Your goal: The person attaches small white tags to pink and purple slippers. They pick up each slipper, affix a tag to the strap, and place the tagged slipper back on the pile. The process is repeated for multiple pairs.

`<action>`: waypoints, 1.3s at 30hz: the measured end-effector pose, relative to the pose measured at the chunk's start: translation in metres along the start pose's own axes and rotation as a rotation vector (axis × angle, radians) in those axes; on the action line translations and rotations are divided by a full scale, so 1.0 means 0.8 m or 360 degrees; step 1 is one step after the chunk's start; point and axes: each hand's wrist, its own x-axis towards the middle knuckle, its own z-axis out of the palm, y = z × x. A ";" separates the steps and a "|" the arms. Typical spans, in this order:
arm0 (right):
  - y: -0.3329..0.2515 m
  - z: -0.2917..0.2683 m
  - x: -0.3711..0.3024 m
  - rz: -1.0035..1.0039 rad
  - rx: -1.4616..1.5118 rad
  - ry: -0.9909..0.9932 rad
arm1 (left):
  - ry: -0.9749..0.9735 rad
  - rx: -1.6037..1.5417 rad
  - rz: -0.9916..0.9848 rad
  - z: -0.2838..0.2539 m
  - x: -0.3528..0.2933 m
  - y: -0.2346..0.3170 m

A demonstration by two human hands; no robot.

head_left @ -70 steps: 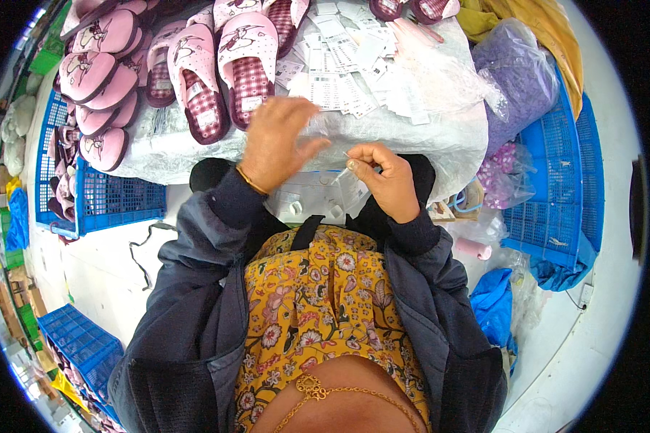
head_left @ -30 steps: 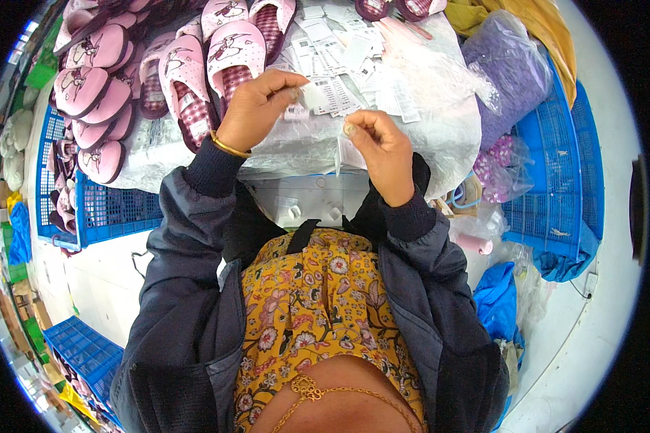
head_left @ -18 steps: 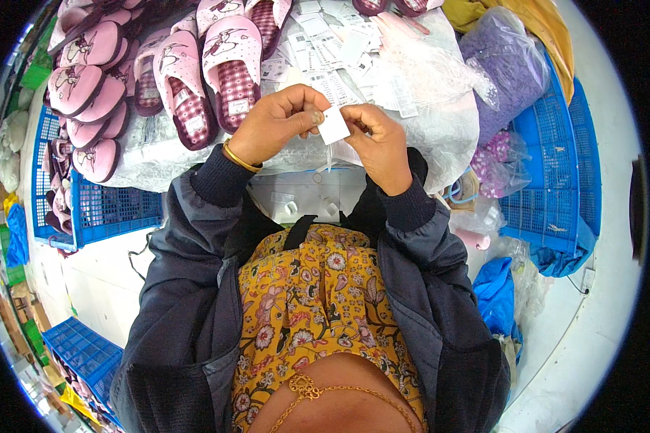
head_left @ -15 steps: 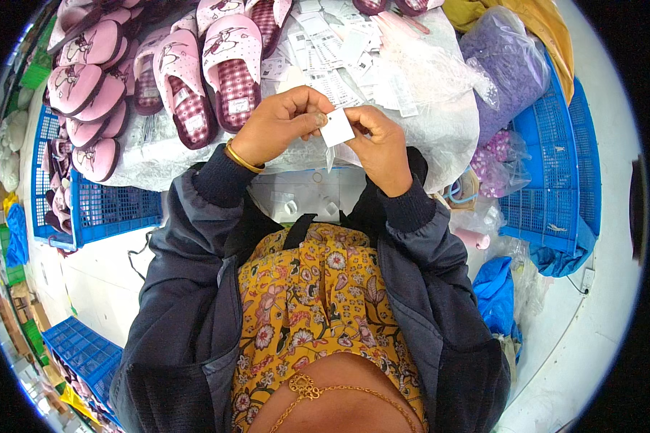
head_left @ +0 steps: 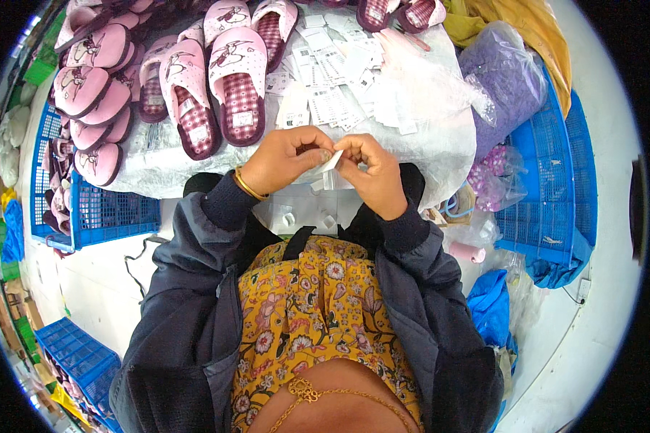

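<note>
Between both hands is a small white paper tag (head_left: pixel 331 163), tilted so that it looks narrow. My left hand (head_left: pixel 283 164) is closed, thumb and forefinger pinching at the tag's left upper edge. My right hand (head_left: pixel 375 177) is closed on the tag's right side, its fingers bent around it. A pale strip hangs below the tag, too small to make out. Beyond my hands, several printed white tags (head_left: pixel 330 105) lie spread on the plastic-covered table (head_left: pixel 440 155). Pink slippers (head_left: pixel 236 86) with checked insoles stand to their left.
Stacked pink slippers (head_left: pixel 87 90) rise at the far left above a blue crate (head_left: pixel 115 211). On the right, a bag of purple material (head_left: pixel 502 79) sits by blue crates (head_left: pixel 542 191). Clear plastic bags (head_left: pixel 430 79) lie on the table's right side.
Both hands have come nearer to my body with the tag. The tag has turned from showing its flat face to a narrow, tilted view. The whole view has shifted slightly.
</note>
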 end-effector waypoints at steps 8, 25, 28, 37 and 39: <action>-0.019 -0.012 -0.005 0.0200 -0.0025 -0.0019 | 0.0205 0.0726 0.0554 -0.005 -0.016 0.027; -0.057 0.034 0.025 0.0160 0.0607 -0.0746 | 0.0255 0.2751 0.0790 -0.222 -0.031 0.059; -0.078 0.034 0.028 0.0165 0.0769 -0.0776 | 0.0105 0.2768 0.0926 -0.235 -0.014 0.055; -0.098 0.014 0.024 -0.0018 0.0326 -0.0155 | 0.0059 0.2496 0.1211 -0.171 0.033 0.092; -0.098 0.015 0.029 -0.0058 0.0556 -0.0207 | 0.0025 0.2376 0.1210 -0.143 0.048 0.083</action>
